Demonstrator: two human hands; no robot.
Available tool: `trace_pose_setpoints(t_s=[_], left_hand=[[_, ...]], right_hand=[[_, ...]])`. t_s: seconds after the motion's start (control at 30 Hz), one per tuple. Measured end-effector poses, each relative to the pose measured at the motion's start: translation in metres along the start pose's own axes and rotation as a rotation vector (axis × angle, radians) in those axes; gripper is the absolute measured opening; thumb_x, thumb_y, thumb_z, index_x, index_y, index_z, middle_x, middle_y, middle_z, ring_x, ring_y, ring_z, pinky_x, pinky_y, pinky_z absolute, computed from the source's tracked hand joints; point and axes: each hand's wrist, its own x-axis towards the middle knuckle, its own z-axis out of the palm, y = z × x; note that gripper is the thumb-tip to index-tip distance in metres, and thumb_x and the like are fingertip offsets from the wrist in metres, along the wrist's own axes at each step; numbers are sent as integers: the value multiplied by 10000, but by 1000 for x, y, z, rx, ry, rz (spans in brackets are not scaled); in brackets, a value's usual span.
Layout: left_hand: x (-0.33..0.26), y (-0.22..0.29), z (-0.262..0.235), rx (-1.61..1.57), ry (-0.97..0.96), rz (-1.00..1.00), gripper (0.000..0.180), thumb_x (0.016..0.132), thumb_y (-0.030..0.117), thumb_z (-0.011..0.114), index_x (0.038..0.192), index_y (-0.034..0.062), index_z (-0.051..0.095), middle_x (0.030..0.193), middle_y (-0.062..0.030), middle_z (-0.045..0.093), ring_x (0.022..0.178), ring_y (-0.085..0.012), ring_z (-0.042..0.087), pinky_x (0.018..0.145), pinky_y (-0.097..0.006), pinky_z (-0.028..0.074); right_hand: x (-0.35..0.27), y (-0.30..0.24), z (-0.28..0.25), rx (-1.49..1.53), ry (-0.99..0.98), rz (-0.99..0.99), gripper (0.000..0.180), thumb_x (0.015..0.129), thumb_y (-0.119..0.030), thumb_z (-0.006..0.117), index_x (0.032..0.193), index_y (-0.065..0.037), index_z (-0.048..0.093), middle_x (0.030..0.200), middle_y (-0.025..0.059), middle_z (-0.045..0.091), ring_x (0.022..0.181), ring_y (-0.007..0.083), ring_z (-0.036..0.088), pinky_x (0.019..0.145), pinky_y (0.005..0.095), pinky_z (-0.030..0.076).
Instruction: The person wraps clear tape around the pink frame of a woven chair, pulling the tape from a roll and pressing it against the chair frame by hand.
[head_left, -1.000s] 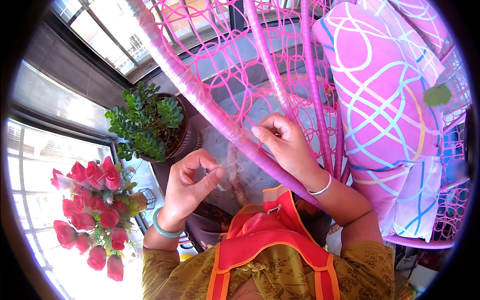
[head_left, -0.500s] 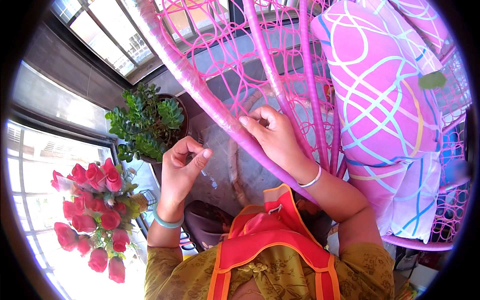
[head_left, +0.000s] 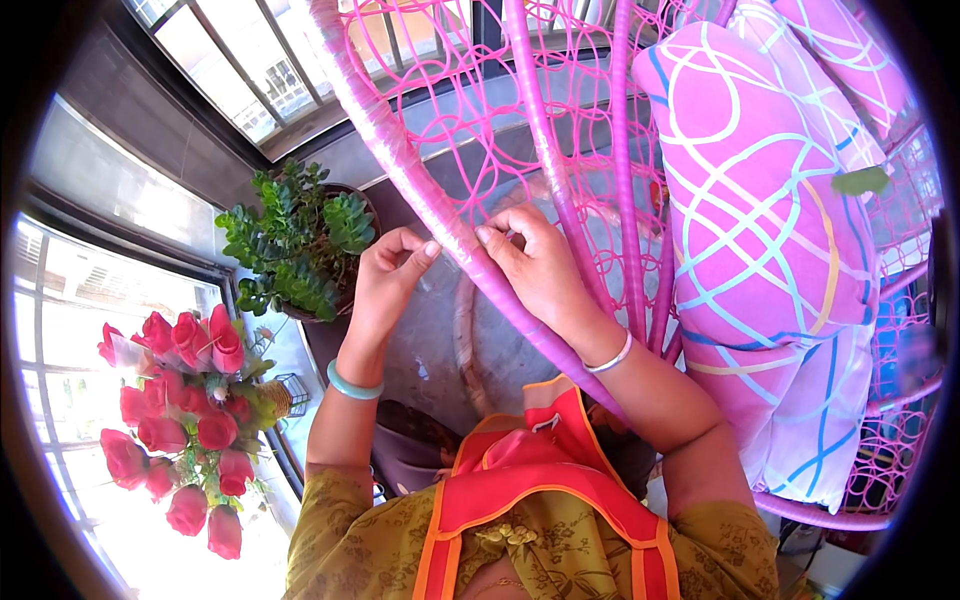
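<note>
Left hand (head_left: 390, 275) has moved up and in to the pink tube (head_left: 405, 175); half a second ago it hung clear of it. Right hand (head_left: 535, 265) is at the tube then and now. Hands are close, not joined, each in a thumb-and-finger pinch on opposite sides of the tube; can't tell what's between the fingertips. Grey floor (head_left: 430, 320) below. Potted plant (head_left: 295, 245) left of left hand, red roses (head_left: 190, 400) lower left by window. Pink net (head_left: 500, 120) beyond hands, patterned cushion (head_left: 770, 200) right of right hand.
</note>
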Motion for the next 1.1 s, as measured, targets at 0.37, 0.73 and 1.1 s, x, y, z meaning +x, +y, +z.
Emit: trace_pose_setpoints(t_s=[0.37,0.73,1.1], left_hand=[[17,-12,1,-99,-39,-24,62,833,56,621,796,30,580,785,22,586,739,-51,512,690,-195,406],[38,-19,5,-52,-100,-42,104,837,86,629,765,29,579,766,33,565,719,-35,465,665,-188,377],[71,-41,6,16,-199,-11,75,827,73,632,832,6,601,794,6,596,757,-52,512,696,-212,422]], right_hand=[[6,2,4,-63,83,14,177,808,-59,621,920,-7,494,845,60,521,625,115,505,560,256,436],[13,1,-2,-275,205,-355,165,762,-53,612,918,-28,567,833,118,541,781,303,554,679,389,457],[10,8,-3,-248,90,-246,346,716,-80,675,1025,12,549,913,134,519,838,305,543,708,382,451]])
